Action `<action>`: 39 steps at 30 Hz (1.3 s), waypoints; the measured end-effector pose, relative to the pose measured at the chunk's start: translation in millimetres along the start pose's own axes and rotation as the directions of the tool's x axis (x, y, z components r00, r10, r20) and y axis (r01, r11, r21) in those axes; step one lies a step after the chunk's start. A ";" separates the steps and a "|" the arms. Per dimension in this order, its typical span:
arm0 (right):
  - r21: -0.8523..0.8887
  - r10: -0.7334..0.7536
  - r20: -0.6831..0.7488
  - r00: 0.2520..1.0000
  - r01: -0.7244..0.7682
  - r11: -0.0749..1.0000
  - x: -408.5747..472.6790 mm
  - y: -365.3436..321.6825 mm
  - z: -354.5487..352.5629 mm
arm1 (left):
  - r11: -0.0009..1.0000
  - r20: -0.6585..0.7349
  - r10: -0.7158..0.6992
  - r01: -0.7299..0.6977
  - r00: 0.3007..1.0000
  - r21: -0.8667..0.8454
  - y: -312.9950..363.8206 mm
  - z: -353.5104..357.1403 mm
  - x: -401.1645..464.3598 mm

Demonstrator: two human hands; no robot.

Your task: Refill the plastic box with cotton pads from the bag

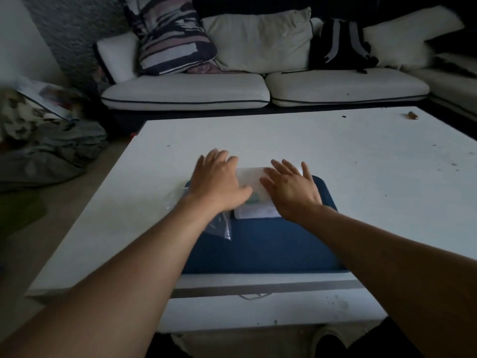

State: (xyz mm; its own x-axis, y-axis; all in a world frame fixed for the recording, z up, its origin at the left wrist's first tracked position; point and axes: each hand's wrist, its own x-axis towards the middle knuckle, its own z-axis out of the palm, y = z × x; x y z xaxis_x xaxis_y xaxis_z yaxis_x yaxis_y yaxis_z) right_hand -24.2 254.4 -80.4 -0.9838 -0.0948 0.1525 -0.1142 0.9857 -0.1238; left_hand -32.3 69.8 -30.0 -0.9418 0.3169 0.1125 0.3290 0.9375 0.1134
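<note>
Forearms reach out from the bottom edge over a white rectangular table (335,156). On its near half lies a dark blue mat with rounded corners (260,246). A crumpled clear plastic bag (219,224) pokes out from under the left wrist at the mat's left edge. On the mat's far part sits the white translucent plastic box (251,188), flat and rectangular, with a small greenish patch showing; any print on it is too blurred to read. The left hand (216,180) lies spread over the box's left side, fingers loosely extended, gripping nothing. The right hand (291,188) rests flat on the right side, fingers straight and splayed. Farther back, near the table's right corner, lies a small brown cylinder (412,116). Beyond stands a white cushioned sofa (258,91) carrying a striped pillow (173,34) and a black backpack (340,45). Crumpled grey fabric (51,151) lies on the floor at left.
</note>
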 end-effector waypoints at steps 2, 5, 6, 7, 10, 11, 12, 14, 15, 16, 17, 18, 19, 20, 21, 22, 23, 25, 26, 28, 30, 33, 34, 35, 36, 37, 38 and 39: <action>0.156 0.017 -0.086 0.996 -0.004 0.988 5.9 -8.2 -4.9 | 0.985 0.194 -0.159 0.142 0.968 0.100 -33.5 -14.8 -3.6; 0.333 -0.063 -0.109 0.992 0.096 0.938 7.7 -31.0 -11.8 | 0.954 0.450 -0.300 0.267 0.841 0.137 -84.9 -3.5 -27.9; 0.376 -0.112 -0.095 0.989 0.140 0.916 6.8 -39.5 -14.0 | 0.953 0.425 -0.300 0.290 0.854 0.088 -93.2 1.8 -31.2; 0.417 -0.142 -0.077 0.987 0.161 0.894 6.5 -48.2 -16.1 | 0.949 0.331 -0.303 0.314 0.894 0.020 -96.3 1.1 -32.3; 0.659 -0.042 0.097 0.994 -0.033 0.752 7.5 -67.8 -32.5 | 0.884 -0.102 -0.387 0.337 0.916 -0.325 -79.4 -18.0 -26.4; 0.759 -0.005 0.229 0.973 -0.176 0.627 6.7 -70.7 -43.5 | 0.849 -0.200 -0.407 0.288 0.891 -0.444 -65.5 -23.7 -25.2; 0.817 -0.018 0.361 0.933 -0.307 0.489 5.4 -71.2 -56.3 | 0.813 -0.252 -0.419 0.237 0.872 -0.532 -48.8 -27.5 -25.6; 0.885 -0.097 0.417 0.904 -0.379 0.269 1.6 -65.3 -83.5 | 0.771 -0.252 -0.359 0.133 0.899 -0.623 -11.2 -29.8 -26.3; 0.919 -0.088 0.373 0.924 -0.354 0.175 -0.7 -59.9 -94.9 | 0.755 -0.238 -0.292 0.070 0.926 -0.652 7.6 -29.6 -26.4; 0.943 -0.021 0.317 0.948 -0.312 0.119 -4.7 -52.5 -105.9 | 0.727 -0.224 -0.223 0.009 0.949 -0.687 27.4 -30.3 -25.6; 0.957 0.079 0.251 0.965 -0.260 0.132 -7.6 -44.2 -111.7 | 0.686 -0.211 -0.159 -0.045 0.965 -0.726 43.0 -31.5 -23.5; 0.966 0.194 0.183 0.964 -0.213 0.148 -16.0 -30.5 -115.6 | 0.635 -0.180 -0.088 -0.084 0.980 -0.768 61.9 -31.5 -20.0; 0.974 0.280 0.130 0.951 -0.174 0.142 -29.5 -13.8 -115.7 | 0.585 -0.144 -0.026 -0.102 0.989 -0.805 80.1 -29.7 -17.8; 0.982 0.332 0.117 0.936 -0.158 0.099 -40.2 -4.3 -112.7 | 0.558 -0.113 0.026 -0.108 0.993 -0.823 87.4 -27.5 -15.9; 0.985 0.411 0.124 0.903 -0.163 0.063 -65.5 19.2 -109.0 | 0.538 -0.067 0.107 -0.114 0.992 -0.835 109.1 -19.2 -15.3; 0.982 0.473 0.149 0.869 -0.187 0.034 -89.6 39.7 -101.3 | 0.544 -0.019 0.173 -0.112 0.985 -0.831 124.9 -12.0 -16.5; 0.974 0.542 0.185 0.820 -0.226 0.009 -116.5 60.7 -93.0 | 0.568 0.027 0.244 -0.120 0.969 -0.814 141.0 -3.7 -18.1; 0.944 0.691 0.256 0.676 -0.329 -0.027 -176.6 109.6 -70.7 | 0.615 0.103 0.376 -0.165 0.921 -0.771 176.1 10.6 -24.2; 0.906 0.778 0.264 0.571 -0.422 0.003 -205.8 135.9 -58.9 | 0.624 0.130 0.429 -0.189 0.894 -0.758 194.5 15.6 -28.3; 0.749 0.901 0.242 0.359 -0.660 0.062 -270.5 191.2 -34.5 | 0.634 0.179 0.521 -0.239 0.835 -0.735 232.1 27.0 -39.3; 0.636 0.946 0.265 0.185 -0.771 -0.028 -328.8 254.2 12.9 | 0.657 0.244 0.592 -0.284 0.768 -0.698 251.2 38.4 -49.7; 0.706 0.929 0.369 0.027 -0.658 -0.262 -363.1 261.5 12.2 | 0.660 0.318 0.666 -0.336 0.674 -0.671 262.5 50.8 -54.8; 0.698 0.899 0.439 0.003 -0.631 -0.338 -365.9 261.9 11.9 | 0.662 0.322 0.662 -0.327 0.677 -0.674 262.2 51.4 -54.5; 0.710 0.877 0.481 -0.013 -0.581 -0.398 -365.1 262.0 8.3 | 0.664 0.316 0.654 -0.322 0.687 -0.675 261.8 52.6 -52.1; 0.707 0.853 0.523 -0.011 -0.553 -0.440 -364.9 262.9 4.8 | 0.668 0.305 0.644 -0.320 0.702 -0.672 260.8 50.3 -50.9; 0.720 0.840 0.543 -0.010 -0.510 -0.471 -365.6 268.6 6.9 | 0.668 0.295 0.641 -0.327 0.708 -0.668 259.5 50.2 -47.9; 0.743 0.842 0.539 0.012 -0.477 -0.469 -365.6 272.6 7.3 | 0.662 0.284 0.643 -0.331 0.711 -0.672 258.9 51.0 -46.5; 0.763 0.865 0.502 -0.003 -0.469 -0.444 -366.6 275.3 10.4 | 0.670 0.299 0.641 -0.324 0.707 -0.668 257.9 51.4 -46.7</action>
